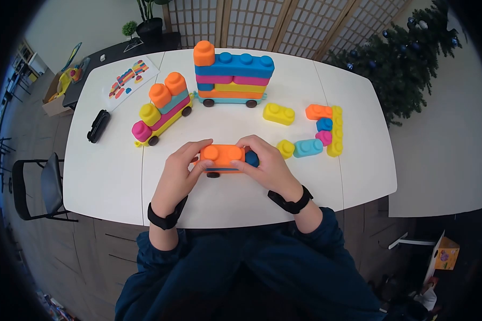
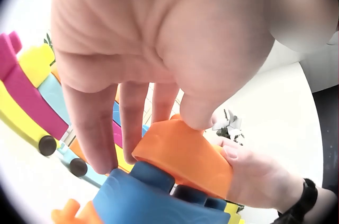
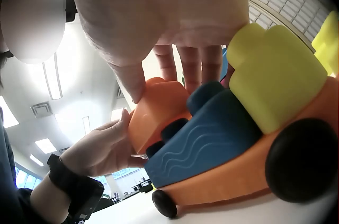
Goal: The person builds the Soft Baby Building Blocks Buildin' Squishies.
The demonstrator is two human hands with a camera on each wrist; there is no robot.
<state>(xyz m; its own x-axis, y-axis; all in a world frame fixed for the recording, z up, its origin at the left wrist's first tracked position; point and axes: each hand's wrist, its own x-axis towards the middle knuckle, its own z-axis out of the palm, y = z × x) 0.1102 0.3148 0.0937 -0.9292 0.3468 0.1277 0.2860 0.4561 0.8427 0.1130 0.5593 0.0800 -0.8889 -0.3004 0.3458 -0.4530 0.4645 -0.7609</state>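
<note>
Both hands hold an orange two-stud toy block (image 1: pixel 223 153) over a blue block (image 3: pixel 204 134). It sits tilted there, with dark blue studs showing below its edge in both wrist views. My left hand (image 1: pixel 179 168) grips its left end between thumb and fingers. At the other end, my right hand (image 1: pixel 270 166) pinches it, thumb in front and fingers behind. Under the blue block is an orange wheeled base (image 3: pixel 228 181) with black wheels. In the right wrist view, a yellow block (image 3: pixel 280 75) appears at the base's right end.
Behind the hands stand a tall block wagon (image 1: pixel 233 80) and a yellow-based wagon (image 1: pixel 166 115). Loose blocks lie to the right, including a light-blue one (image 1: pixel 308 147) and a long yellow one (image 1: pixel 335 131). A picture sheet (image 1: pixel 124 93) and a black case (image 1: pixel 98 126) lie left.
</note>
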